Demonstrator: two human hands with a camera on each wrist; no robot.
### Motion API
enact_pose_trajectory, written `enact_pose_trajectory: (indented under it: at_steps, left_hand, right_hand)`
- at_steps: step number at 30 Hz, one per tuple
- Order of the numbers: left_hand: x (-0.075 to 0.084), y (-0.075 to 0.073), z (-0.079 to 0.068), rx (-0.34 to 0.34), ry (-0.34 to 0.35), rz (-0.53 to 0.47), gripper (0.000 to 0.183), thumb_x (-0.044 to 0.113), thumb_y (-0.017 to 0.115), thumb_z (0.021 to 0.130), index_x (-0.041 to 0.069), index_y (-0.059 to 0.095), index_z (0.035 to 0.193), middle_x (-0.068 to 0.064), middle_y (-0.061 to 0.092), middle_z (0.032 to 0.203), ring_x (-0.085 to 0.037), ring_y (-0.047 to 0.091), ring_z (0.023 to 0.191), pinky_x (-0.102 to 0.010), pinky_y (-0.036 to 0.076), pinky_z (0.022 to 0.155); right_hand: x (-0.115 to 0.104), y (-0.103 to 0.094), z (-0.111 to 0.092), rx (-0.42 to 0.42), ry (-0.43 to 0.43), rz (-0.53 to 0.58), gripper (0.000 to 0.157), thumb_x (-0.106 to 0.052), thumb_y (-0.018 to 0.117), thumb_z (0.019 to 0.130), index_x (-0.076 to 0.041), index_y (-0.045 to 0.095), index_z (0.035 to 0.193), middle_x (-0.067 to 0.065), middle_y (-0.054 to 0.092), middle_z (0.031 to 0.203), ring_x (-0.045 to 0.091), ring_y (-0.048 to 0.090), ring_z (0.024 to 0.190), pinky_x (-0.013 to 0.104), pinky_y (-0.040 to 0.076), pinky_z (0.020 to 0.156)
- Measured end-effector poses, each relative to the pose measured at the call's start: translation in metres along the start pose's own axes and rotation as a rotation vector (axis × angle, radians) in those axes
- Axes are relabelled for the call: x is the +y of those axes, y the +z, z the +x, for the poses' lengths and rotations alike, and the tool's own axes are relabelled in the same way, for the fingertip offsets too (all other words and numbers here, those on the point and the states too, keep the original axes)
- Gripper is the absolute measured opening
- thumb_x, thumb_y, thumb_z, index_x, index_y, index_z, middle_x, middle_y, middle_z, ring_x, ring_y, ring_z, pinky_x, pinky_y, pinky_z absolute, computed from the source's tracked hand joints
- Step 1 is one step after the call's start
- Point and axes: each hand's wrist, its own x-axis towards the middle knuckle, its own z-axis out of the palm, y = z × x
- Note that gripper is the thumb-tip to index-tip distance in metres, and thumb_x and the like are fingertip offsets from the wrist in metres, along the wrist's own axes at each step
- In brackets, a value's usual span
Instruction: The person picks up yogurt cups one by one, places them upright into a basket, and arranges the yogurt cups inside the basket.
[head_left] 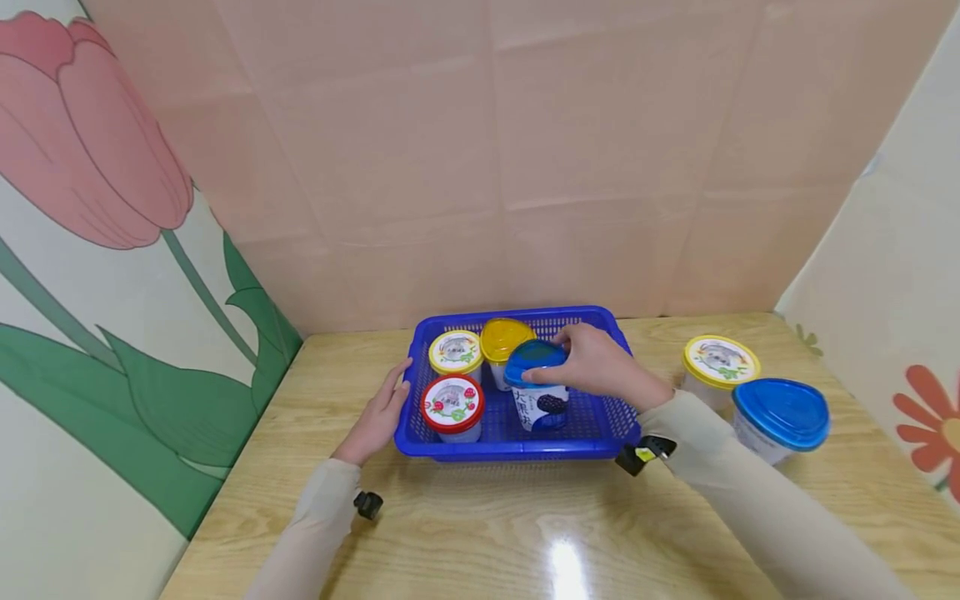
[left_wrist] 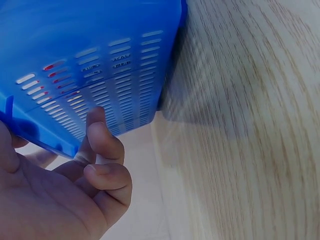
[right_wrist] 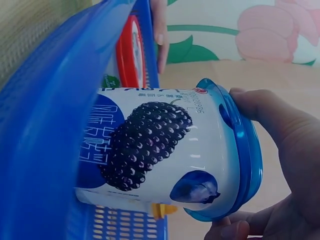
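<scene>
My right hand (head_left: 596, 362) pinches a yogurt tub (head_left: 542, 408) by its blue lid, thumb on one side and fingers on the other. In the right wrist view the tub (right_wrist: 150, 145) shows a blackberry picture, its lower part behind the basket's rim. My left hand (head_left: 381, 417) holds the left rim of the blue plastic basket (head_left: 510, 451), fingers bent against the slotted side in the left wrist view. Inside the basket stand a yellow-and-white-lidded tub (head_left: 455, 352), a red-lidded tub (head_left: 452, 402) with strawberries on its lid, and a tub with a clear yellow lid (head_left: 506, 337).
Right of the basket, a tub with a yellow-rimmed lid (head_left: 720, 360) stands beside a larger-looking blue-lidded tub (head_left: 782, 415). All rest on a wood-grain table (head_left: 480, 525). A pink covered wall (head_left: 495, 167) rises behind, with flower-painted panels at both sides.
</scene>
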Motion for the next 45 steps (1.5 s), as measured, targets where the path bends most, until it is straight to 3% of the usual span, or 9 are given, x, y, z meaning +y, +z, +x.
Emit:
enact_pose_trajectory:
  at_steps: [4, 8, 14, 24, 31, 45]
  left_hand:
    - [0.003, 0.000, -0.001, 0.000, 0.007, 0.011, 0.047, 0.028, 0.029, 0.104, 0.019, 0.022, 0.150, -0.023, 0.047, 0.136, -0.035, 0.055, 0.114, -0.053, 0.037, 0.100]
    - [-0.015, 0.002, 0.008, 0.011, 0.008, -0.014, 0.047, 0.033, 0.029, 0.103, 0.026, 0.023, 0.149, -0.021, 0.046, 0.138, -0.035, 0.054, 0.115, -0.055, 0.035, 0.101]
    - [-0.034, 0.006, 0.015, 0.025, 0.001, -0.008, 0.045, 0.043, 0.027, 0.102, 0.038, 0.023, 0.146, -0.017, 0.054, 0.129, -0.029, 0.060, 0.108, -0.051, 0.043, 0.094]
    - [-0.033, 0.006, 0.015, 0.034, -0.033, -0.013, 0.042, 0.045, 0.028, 0.102, 0.045, 0.024, 0.144, -0.013, 0.054, 0.130, -0.028, 0.060, 0.107, -0.051, 0.044, 0.094]
    - [-0.033, 0.006, 0.015, 0.034, -0.022, -0.001, 0.043, 0.045, 0.028, 0.102, 0.044, 0.024, 0.144, -0.013, 0.053, 0.131, -0.028, 0.059, 0.108, -0.051, 0.043, 0.095]
    - [-0.031, 0.007, 0.014, 0.034, -0.028, -0.010, 0.043, 0.045, 0.028, 0.101, 0.043, 0.024, 0.145, -0.014, 0.054, 0.130, -0.028, 0.060, 0.107, -0.050, 0.045, 0.093]
  right_hand:
    - [-0.003, 0.006, 0.004, -0.034, 0.001, 0.023, 0.095, -0.081, 0.066, 0.055, -0.005, 0.061, 0.113, 0.006, 0.062, 0.098, 0.019, 0.055, 0.080, 0.029, 0.046, 0.066]
    - [-0.005, 0.012, 0.008, -0.054, -0.014, 0.036, 0.094, -0.079, 0.067, 0.056, -0.004, 0.061, 0.112, 0.007, 0.063, 0.097, 0.019, 0.056, 0.079, 0.028, 0.047, 0.066]
    - [-0.009, 0.016, 0.015, -0.080, -0.013, 0.019, 0.095, -0.079, 0.067, 0.056, -0.003, 0.059, 0.112, 0.008, 0.062, 0.099, 0.020, 0.056, 0.082, 0.030, 0.048, 0.068]
    - [-0.014, 0.020, 0.025, -0.142, -0.038, 0.028, 0.083, -0.076, 0.070, 0.056, -0.006, 0.061, 0.101, 0.003, 0.059, 0.083, 0.018, 0.053, 0.074, 0.028, 0.044, 0.062]
    - [-0.016, 0.022, 0.020, -0.165, -0.080, -0.033, 0.090, -0.073, 0.072, 0.057, -0.002, 0.058, 0.110, 0.003, 0.061, 0.093, 0.017, 0.055, 0.078, 0.027, 0.047, 0.065]
    - [-0.017, 0.026, 0.021, -0.234, -0.100, -0.096, 0.078, -0.069, 0.074, 0.058, -0.004, 0.061, 0.101, -0.001, 0.060, 0.079, 0.015, 0.054, 0.071, 0.026, 0.045, 0.059]
